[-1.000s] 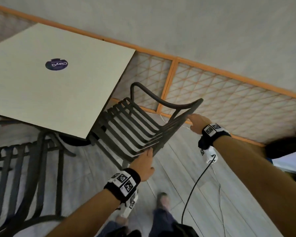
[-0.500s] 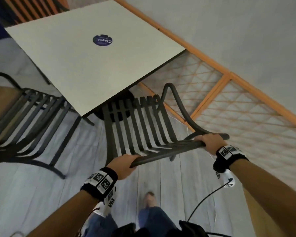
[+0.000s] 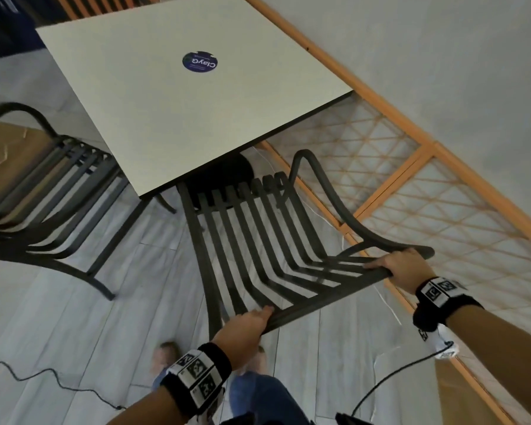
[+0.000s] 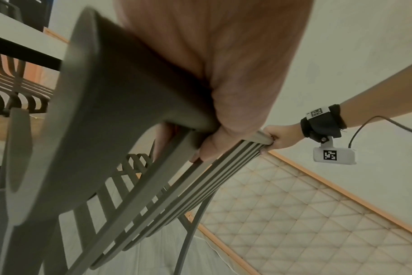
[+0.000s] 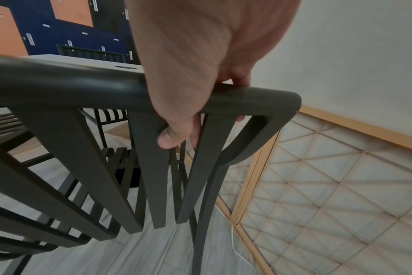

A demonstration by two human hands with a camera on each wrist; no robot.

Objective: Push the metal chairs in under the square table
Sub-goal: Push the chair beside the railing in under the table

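One round dark blue sticker (image 3: 200,61) lay on top of the square table (image 3: 129,87); it read "ClayG", seen upside down from the head view. A smaller line under it was too blurred to read. The wrist bands carried only square b/w marker codes, no letters.

**A pale room with lattice panelling**

The floor (image 3: 74,326) is laid in light grey planks, with a patch of warm wood-toned flooring (image 3: 6,154) at the far left. Along the right runs a plain off-white wall (image 3: 442,56); its lower part is faced with lattice panels (image 3: 442,210) in orange wooden frames. A thin black cable (image 3: 43,375) trails over the planks at the near left. At the far end stand dark blue and orange cabinet fronts (image 5: 66,33). The light is soft and even.
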